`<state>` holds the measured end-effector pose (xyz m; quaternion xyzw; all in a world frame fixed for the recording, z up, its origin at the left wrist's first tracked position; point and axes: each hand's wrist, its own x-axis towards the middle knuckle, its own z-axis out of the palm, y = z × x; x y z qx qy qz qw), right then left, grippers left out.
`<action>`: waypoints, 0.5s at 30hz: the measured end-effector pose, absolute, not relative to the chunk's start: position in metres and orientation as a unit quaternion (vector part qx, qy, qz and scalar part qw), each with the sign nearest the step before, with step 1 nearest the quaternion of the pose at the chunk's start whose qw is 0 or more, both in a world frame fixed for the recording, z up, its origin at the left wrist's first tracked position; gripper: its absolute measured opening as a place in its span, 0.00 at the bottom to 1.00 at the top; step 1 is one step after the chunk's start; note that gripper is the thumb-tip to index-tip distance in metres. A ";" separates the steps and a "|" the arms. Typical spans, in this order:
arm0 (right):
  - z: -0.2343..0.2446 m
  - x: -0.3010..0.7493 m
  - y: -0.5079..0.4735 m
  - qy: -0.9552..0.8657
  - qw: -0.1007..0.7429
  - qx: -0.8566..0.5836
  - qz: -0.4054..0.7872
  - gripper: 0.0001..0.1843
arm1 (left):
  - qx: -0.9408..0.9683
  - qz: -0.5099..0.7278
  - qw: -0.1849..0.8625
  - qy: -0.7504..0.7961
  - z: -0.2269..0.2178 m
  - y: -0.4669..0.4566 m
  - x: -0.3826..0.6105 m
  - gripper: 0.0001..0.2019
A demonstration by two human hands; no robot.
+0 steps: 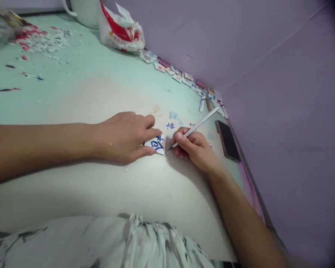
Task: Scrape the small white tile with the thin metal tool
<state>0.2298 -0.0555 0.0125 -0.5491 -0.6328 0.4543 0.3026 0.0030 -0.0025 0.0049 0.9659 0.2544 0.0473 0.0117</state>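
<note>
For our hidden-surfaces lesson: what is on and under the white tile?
Blue writing shows on the white tile; the left hand partly covers its edges. What lies beneath is hidden.

White tile (pixel 161 145): the left hand (pixel 128 137) covers part of it, so we cannot see its whole outline.
Slim silver tool (pixel 203 122): the right hand's (pixel 195 147) grip hides part of the shaft; we cannot tell whether the tip touches the tile.
Table writing (pixel 170 126): we lose some strokes behind the right hand.
Small tiles (pixel 177 78): most marks are too small for us to read.
Mug (pixel 86 14): the upper edge cuts off its top.
Plastic bag (pixel 0 28): blurred and cut off at left; we cannot make out its contents.
Scraps (pixel 51 41): too tiny for us to count.
Patterned garment (pixel 78 238): cropped at the bottom.
</note>
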 end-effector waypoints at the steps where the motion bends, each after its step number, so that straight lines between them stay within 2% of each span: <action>1: 0.013 0.230 -0.055 -0.634 0.301 -0.550 0.453 0.29 | 0.966 0.047 0.012 0.255 0.005 -0.002 0.003 0.24; 7: 0.012 0.232 -0.056 -0.614 0.300 -0.541 0.490 0.30 | 0.965 0.047 0.012 0.257 0.004 -0.003 0.002 0.24; 15: 0.012 0.230 -0.055 -0.626 0.324 -0.531 0.470 0.29 | 0.965 0.041 0.007 0.258 0.004 -0.003 0.004 0.24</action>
